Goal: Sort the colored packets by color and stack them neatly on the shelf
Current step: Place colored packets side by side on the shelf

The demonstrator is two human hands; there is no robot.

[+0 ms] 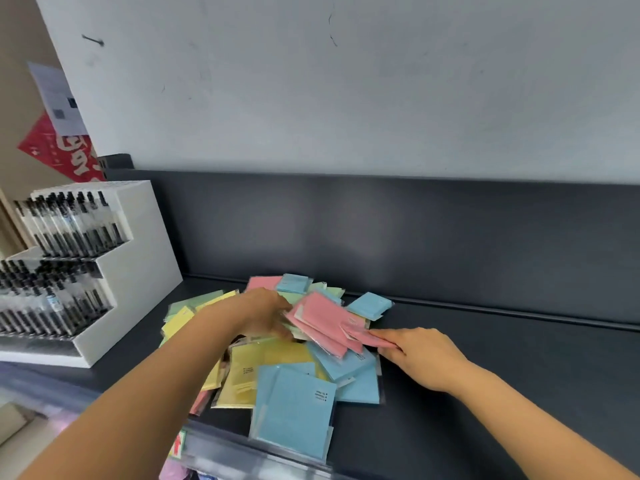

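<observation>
A loose heap of colored packets lies on the dark shelf (485, 393): pink, blue, yellow and pale green ones mixed together. My left hand (263, 315) grips a bunch of pink packets (320, 322) lifted over the middle of the heap. My right hand (420, 355) pinches one more pink packet (367, 337) by its corner, right beside that bunch. Blue packets (294, 407) lie at the front edge, yellow packets (263, 365) sit under my left forearm, and green packets (194, 303) lie at the far left of the heap.
A white stepped display rack (138, 271) full of black pens stands at the left end of the shelf. A dark back panel (415, 237) rises behind the heap. Bare shelf surface stretches to the right of the packets. A price rail (256, 455) runs along the front edge.
</observation>
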